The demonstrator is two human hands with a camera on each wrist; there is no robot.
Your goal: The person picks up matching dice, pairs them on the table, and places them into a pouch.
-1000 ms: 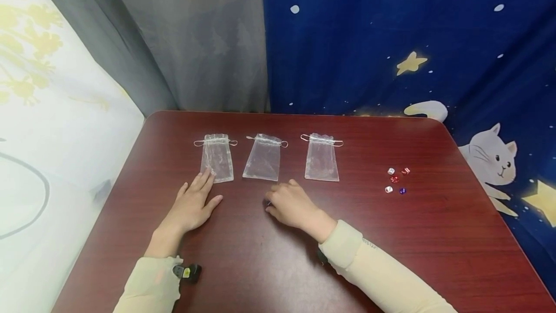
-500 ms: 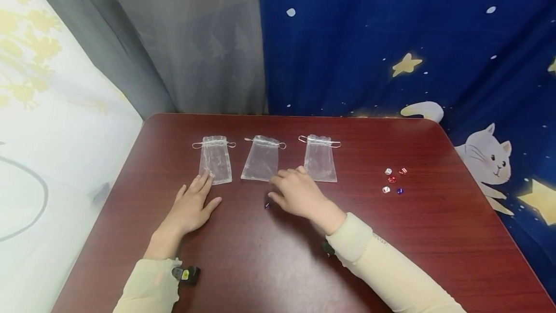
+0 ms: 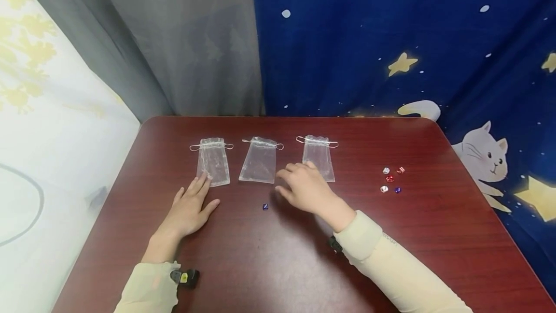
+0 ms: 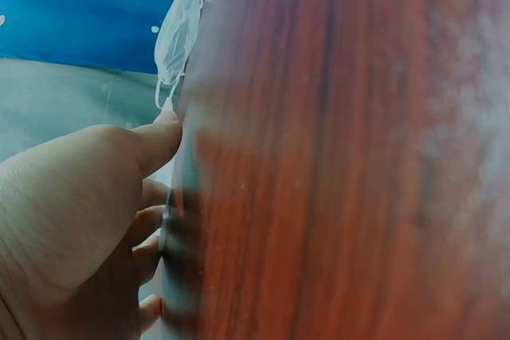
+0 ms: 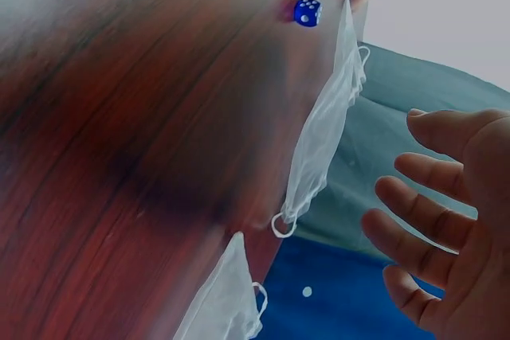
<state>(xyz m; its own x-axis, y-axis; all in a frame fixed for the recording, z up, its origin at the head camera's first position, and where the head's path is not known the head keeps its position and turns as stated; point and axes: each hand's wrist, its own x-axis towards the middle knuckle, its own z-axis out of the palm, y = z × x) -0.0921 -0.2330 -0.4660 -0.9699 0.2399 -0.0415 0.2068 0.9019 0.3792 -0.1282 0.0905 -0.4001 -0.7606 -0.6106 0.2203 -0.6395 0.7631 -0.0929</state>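
My left hand [image 3: 187, 214] lies flat on the table, its fingertips on the lower left corner of the left sheer drawstring bag [image 3: 219, 163]. In the head view my right hand [image 3: 309, 190] hovers with nothing in it, partly covering the right drawstring bag [image 3: 322, 156]; its loose, spread fingers [image 5: 426, 232] show in the right wrist view. Between the two hands a blue die [image 3: 265, 206] sits on the tabletop, apart from both. Behind that die lies the middle drawstring bag [image 3: 258, 165]. All three bags look flat, with white cords at their tops.
Several small dice form a group on the right of the table [image 3: 434, 235]: a red die [image 3: 389, 178], clear dice such as this clear die [image 3: 384, 189], and another blue die [image 3: 397, 190]. A grey and blue curtain [image 3: 330, 42] hangs behind the table's far edge.
My right hand has let go of the blue die, leaving it on the table, and moved right and slightly up towards the right bag. The left hand stays in place.
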